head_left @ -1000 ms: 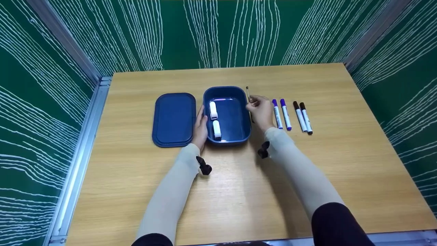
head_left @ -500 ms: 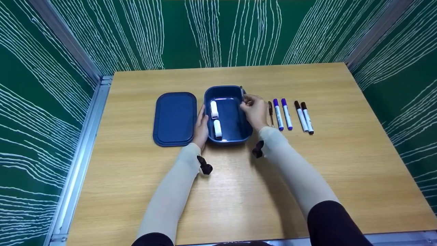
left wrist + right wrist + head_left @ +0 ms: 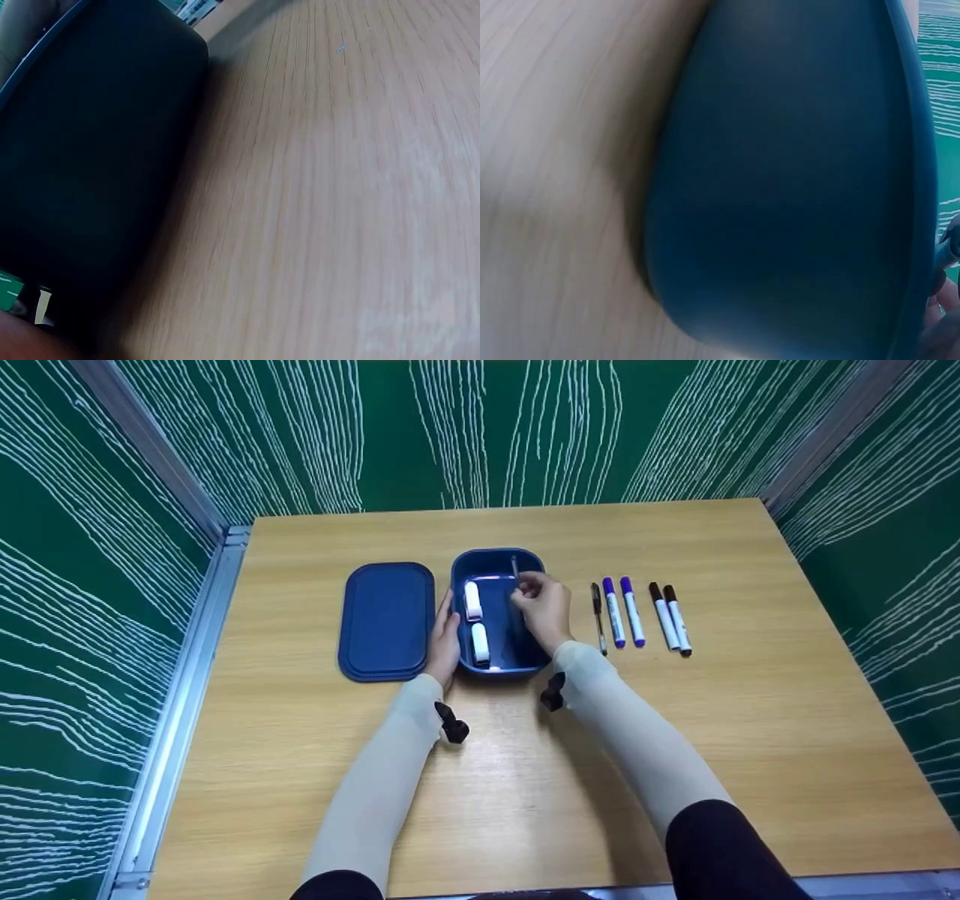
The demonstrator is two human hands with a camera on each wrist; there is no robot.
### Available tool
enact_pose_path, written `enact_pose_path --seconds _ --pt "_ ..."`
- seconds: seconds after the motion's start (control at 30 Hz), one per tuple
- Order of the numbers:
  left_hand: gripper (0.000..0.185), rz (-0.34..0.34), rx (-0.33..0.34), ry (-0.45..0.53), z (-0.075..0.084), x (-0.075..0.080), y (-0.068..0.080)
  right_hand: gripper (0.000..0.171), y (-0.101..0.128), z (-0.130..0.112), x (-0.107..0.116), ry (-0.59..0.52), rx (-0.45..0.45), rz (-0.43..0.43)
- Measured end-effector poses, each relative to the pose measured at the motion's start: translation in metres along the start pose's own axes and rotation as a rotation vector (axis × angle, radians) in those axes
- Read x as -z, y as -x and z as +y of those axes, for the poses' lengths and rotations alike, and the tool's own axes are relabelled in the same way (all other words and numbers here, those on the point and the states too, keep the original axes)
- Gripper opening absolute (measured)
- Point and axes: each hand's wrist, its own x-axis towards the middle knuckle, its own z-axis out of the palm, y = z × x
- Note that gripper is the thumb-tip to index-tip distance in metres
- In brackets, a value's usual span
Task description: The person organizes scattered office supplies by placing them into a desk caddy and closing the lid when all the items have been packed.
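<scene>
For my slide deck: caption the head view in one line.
Right hand holds a thin pen over the open blue box; left hand steadies its side.

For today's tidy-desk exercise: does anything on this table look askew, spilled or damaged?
Nothing stands out. The blue box sits upright beside its lid, two white pieces lie in a line inside, and the pens lie side by side. The right hand holds a thin pen over the box.

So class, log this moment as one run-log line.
right hand: holds pen over box | left hand: rests on box side | lid: off
</scene>
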Motion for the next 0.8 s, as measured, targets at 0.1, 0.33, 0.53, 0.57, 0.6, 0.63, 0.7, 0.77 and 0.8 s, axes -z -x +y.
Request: enact_pose_path --seconds 0.1,0.33,0.53,0.57,0.6,0.63,0.7,0.77,0.8 --pt "0.05 -0.001 0.006 0.003 0.001 0.0 0.001 0.027 0.002 -0.001 -0.004 0.008 -0.008 -0.011" --pt "0.05 -0.006 0.001 0.001 0.002 0.001 0.0 0.026 0.005 -0.003 -0.011 0.015 -0.028 -0.036" --pt "0.05 -0.005 0.004 0.003 0.002 0.001 -0.001 0.026 0.009 0.002 -0.016 0.014 -0.056 -0.064" --pt "0.05 -0.002 0.004 0.004 0.002 0.001 0.0 0.026 0.01 0.003 -0.017 0.022 -0.061 -0.072" --pt "0.05 0.0 0.002 0.007 0.002 0.001 0.0 0.026 0.011 0.004 -0.018 0.028 -0.067 -0.082" --pt "0.05 -0.001 -0.006 0.01 0.001 0.0 -0.001 0.026 0.012 0.005 -0.019 0.04 -0.067 -0.087" --pt "0.05 -0.001 -0.025 0.013 -0.001 0.0 -0.001 0.026 0.013 0.006 -0.021 0.057 -0.062 -0.095" --pt "0.05 0.002 -0.039 0.013 -0.002 0.0 -0.001 0.026 0.014 0.006 -0.022 0.069 -0.053 -0.098" --pt "0.05 0.004 -0.044 0.011 -0.002 0.0 -0.001 0.026 0.015 0.007 -0.023 0.071 -0.049 -0.101"
